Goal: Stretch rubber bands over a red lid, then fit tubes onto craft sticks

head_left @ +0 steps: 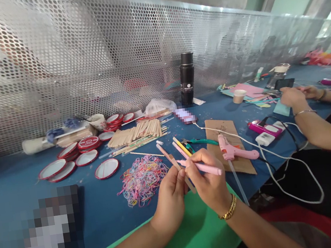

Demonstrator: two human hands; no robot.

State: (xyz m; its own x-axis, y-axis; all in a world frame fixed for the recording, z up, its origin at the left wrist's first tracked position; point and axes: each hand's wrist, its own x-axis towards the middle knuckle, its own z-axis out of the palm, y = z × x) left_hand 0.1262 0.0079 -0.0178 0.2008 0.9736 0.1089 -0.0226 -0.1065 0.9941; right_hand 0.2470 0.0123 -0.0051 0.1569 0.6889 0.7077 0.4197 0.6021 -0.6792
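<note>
A wooden craft stick (pixel 190 184) is pinched between the fingers and thumb of my left hand (pixel 170 197), slanting over the green sheet (pixel 181 236). My right hand (pixel 208 179) grips a pink marker (pixel 207 168) like a pen. Its tip points left, close to the stick; whether it touches, I cannot tell. Just beyond my fingers are a yellow marker (pixel 182 143) and another pink marker (pixel 180 147), partly hidden by the right hand. A pile of colourful rubber bands (pixel 144 179) lies left of my hands. Behind it is a heap of craft sticks (pixel 139 132).
Red-rimmed jar lids (pixel 107 168) lie left. A pink glue gun (pixel 237 153) rests on brown cardboard (pixel 245 166), beside green-handled pliers (pixel 201 141). A black bottle (pixel 187 80) stands by the perforated metal screen (pixel 81 49). A co-worker's hands (pixel 293 98) are at right, near a white cable (pixel 311 177).
</note>
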